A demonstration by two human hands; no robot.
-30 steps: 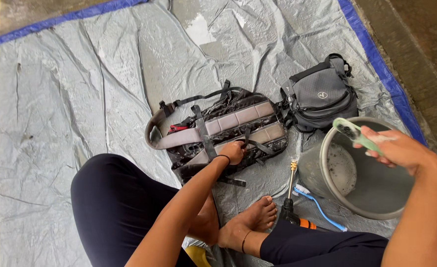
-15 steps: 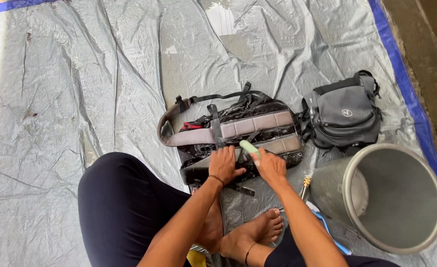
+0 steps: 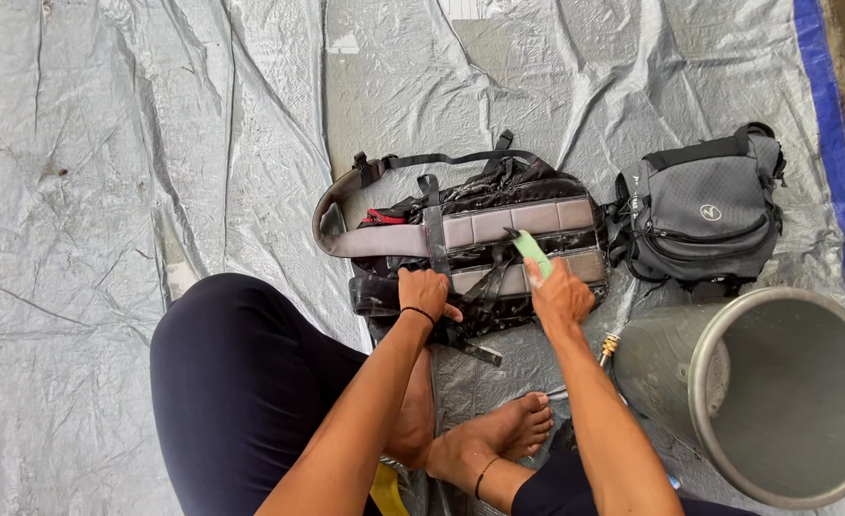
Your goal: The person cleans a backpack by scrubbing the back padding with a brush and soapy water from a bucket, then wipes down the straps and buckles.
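The left hand (image 3: 427, 291) pressed, fingers curled, on the black backpack (image 3: 470, 244), which lay crosswise just ahead; the right hand (image 3: 561, 294) gripped a green brush (image 3: 533, 253) against it.

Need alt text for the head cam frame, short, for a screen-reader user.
Seen from above, a person sitting on a grey tarp presses the left hand on a wet black and grey backpack while the right hand holds a pale green brush against it. A smaller grey bag lies to the right, above a grey metal bucket.
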